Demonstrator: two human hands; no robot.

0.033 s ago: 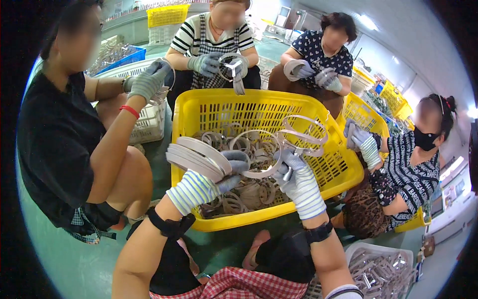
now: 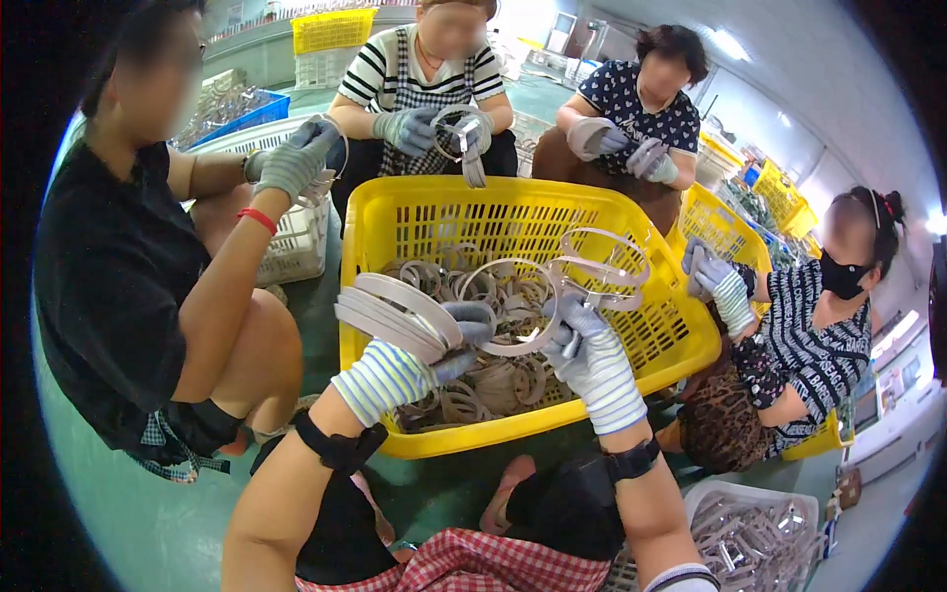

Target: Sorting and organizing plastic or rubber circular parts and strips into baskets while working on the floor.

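Note:
A big yellow plastic crate (image 2: 400, 212) stands on the green floor before me, filled with pale metal rings (image 2: 493, 380). My left hand (image 2: 449, 340), in a grey and striped glove, grips a stack of flat rings (image 2: 395, 314) held on edge over the crate. My right hand (image 2: 577, 340), gloved the same way, holds a single ring (image 2: 508, 306) beside the stack, and a further ring (image 2: 602, 259) rises above those fingers. Both hands hover over the crate's near half.
Several people in gloves sit around the crate handling rings: one at left (image 2: 109, 266), two at the back (image 2: 434, 79), one at right (image 2: 829, 316). A white basket (image 2: 296, 242) sits far left, a white bin of metal parts (image 2: 760, 533) lower right, more yellow crates (image 2: 725, 232) behind.

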